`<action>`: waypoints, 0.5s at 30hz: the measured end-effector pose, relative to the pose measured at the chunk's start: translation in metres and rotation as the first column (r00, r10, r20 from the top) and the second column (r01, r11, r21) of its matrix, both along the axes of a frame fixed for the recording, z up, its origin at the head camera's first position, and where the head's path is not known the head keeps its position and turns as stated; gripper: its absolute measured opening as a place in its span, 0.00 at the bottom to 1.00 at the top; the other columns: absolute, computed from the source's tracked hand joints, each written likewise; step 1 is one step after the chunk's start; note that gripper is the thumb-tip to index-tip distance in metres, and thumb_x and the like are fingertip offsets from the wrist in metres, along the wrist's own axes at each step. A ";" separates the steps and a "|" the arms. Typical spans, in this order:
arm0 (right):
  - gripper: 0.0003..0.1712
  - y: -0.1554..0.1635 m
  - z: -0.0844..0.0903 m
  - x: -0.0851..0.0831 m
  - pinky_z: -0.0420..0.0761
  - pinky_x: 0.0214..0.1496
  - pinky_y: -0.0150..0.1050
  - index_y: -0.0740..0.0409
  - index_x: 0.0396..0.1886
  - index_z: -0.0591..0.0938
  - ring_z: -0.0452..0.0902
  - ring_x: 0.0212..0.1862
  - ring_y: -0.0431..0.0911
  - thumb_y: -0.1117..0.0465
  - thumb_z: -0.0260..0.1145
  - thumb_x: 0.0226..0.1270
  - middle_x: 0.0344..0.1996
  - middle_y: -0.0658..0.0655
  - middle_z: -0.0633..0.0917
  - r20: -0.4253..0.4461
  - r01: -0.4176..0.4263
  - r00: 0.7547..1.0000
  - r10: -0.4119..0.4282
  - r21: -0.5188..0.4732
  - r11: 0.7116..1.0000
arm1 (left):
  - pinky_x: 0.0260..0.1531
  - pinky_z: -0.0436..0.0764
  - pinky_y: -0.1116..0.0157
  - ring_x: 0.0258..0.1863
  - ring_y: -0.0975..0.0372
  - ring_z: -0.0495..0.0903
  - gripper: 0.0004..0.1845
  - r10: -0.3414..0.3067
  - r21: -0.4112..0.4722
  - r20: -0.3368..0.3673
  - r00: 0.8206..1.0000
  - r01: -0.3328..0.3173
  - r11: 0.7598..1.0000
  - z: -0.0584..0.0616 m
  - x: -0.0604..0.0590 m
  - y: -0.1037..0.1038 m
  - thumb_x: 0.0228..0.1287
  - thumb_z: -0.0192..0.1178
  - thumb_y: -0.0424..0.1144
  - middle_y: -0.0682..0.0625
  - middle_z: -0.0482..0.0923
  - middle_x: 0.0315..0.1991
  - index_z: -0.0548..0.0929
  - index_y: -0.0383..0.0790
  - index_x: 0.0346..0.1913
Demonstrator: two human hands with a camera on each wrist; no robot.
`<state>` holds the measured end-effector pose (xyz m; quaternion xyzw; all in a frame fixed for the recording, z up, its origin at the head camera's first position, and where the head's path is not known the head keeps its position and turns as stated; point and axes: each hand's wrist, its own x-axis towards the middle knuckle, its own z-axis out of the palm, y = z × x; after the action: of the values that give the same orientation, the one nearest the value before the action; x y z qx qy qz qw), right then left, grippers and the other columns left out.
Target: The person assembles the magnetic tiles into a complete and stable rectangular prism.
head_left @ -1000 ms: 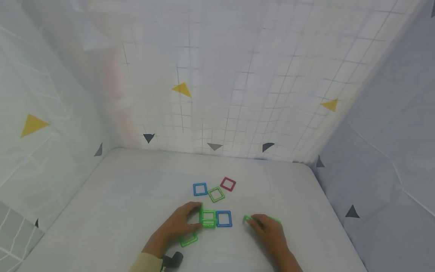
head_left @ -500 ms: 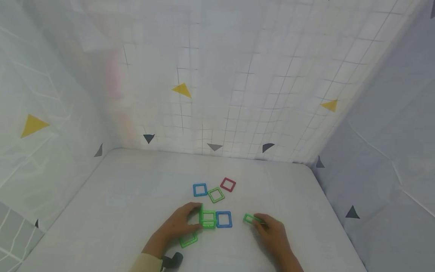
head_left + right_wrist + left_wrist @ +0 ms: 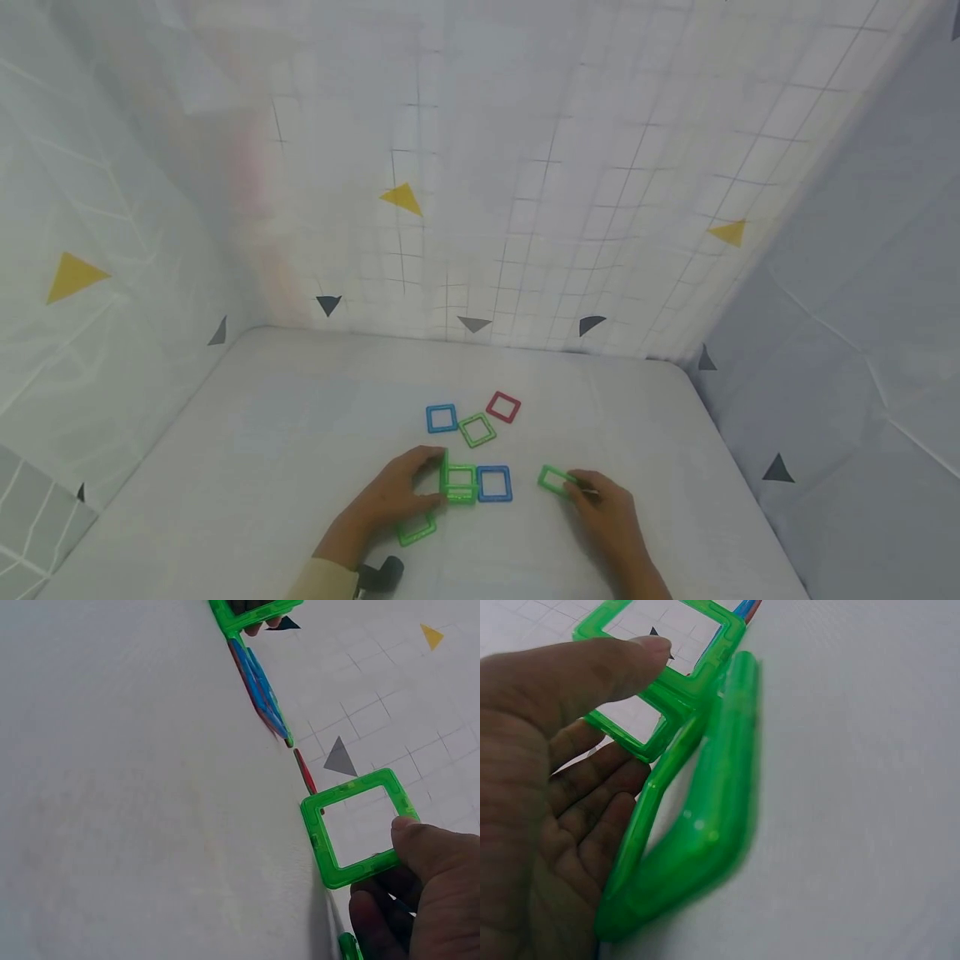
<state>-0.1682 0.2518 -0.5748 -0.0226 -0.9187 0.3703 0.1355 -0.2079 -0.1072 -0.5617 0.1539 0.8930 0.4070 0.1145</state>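
My left hand point(image 3: 437, 477) grips an upright green square frame point(image 3: 457, 482) on the white table, thumb and fingers on either side; a blue square point(image 3: 494, 483) lies joined to its right side. In the left wrist view the thumb point(image 3: 622, 664) presses the upright green frame point(image 3: 667, 697), and another green square point(image 3: 697, 825) lies close by, blurred. A flat green square point(image 3: 416, 528) sits under that wrist. My right hand point(image 3: 576, 490) pinches one edge of a separate green square point(image 3: 557, 480), seen tilted off the table in the right wrist view point(image 3: 358, 825).
Loose squares lie farther back: blue point(image 3: 442, 417), green point(image 3: 477, 429) and red point(image 3: 502, 407). White gridded fabric walls point(image 3: 525, 208) enclose the table point(image 3: 262, 433) on three sides. A dark wrist-worn camera point(image 3: 378, 575) shows at the bottom edge.
My right hand has drawn back slightly and tipped its green square up, so the frame now shows clear of the fingers. The left hand and its green frame have not moved.
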 end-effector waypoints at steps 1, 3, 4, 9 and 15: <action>0.11 0.000 0.000 0.000 0.87 0.50 0.41 0.44 0.44 0.86 0.85 0.46 0.41 0.56 0.73 0.62 0.42 0.44 0.89 0.013 0.008 1.000 -0.008 -0.001 1.000 | 0.72 0.65 0.48 0.72 0.56 0.66 0.42 0.001 0.000 -0.001 1.000 -0.001 1.000 0.000 0.000 0.000 0.53 0.71 0.60 0.57 0.70 0.69 0.70 0.55 0.71; 0.11 0.001 0.000 -0.002 0.87 0.50 0.42 0.43 0.45 0.86 0.85 0.47 0.41 0.56 0.73 0.62 0.42 0.44 0.88 0.036 0.017 0.999 -0.017 -0.001 1.000 | 0.72 0.65 0.48 0.72 0.55 0.66 0.42 0.000 0.001 -0.001 1.000 0.000 1.000 0.000 0.000 0.000 0.53 0.71 0.60 0.57 0.70 0.70 0.70 0.55 0.71; 0.11 0.001 0.001 -0.002 0.86 0.52 0.43 0.42 0.45 0.86 0.85 0.48 0.42 0.56 0.73 0.63 0.42 0.44 0.88 0.043 0.018 0.999 -0.017 -0.004 1.000 | 0.72 0.64 0.48 0.72 0.55 0.66 0.42 -0.001 0.001 0.001 1.000 0.001 1.000 0.000 0.000 -0.001 0.54 0.71 0.60 0.57 0.70 0.70 0.69 0.55 0.71; 0.10 0.001 0.004 -0.002 0.86 0.52 0.42 0.43 0.43 0.86 0.85 0.47 0.42 0.56 0.73 0.62 0.42 0.44 0.89 0.057 0.001 0.998 -0.001 -0.012 1.000 | 0.72 0.64 0.47 0.72 0.55 0.65 0.41 -0.006 0.006 0.007 1.000 0.006 1.000 0.001 -0.001 -0.001 0.54 0.71 0.59 0.57 0.70 0.70 0.69 0.54 0.71; 0.09 0.001 0.008 0.002 0.85 0.46 0.30 0.41 0.37 0.86 0.84 0.42 0.38 0.60 0.75 0.59 0.36 0.40 0.87 0.021 -0.035 0.999 0.036 -0.037 0.999 | 0.72 0.64 0.47 0.73 0.55 0.65 0.41 0.004 0.000 0.012 1.000 -0.004 1.000 0.001 0.000 0.001 0.54 0.71 0.59 0.57 0.70 0.70 0.70 0.55 0.71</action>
<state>-0.1664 0.2524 -0.5665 -0.0129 -0.9134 0.3891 0.1188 -0.2082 -0.1066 -0.5605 0.1497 0.8926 0.4083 0.1190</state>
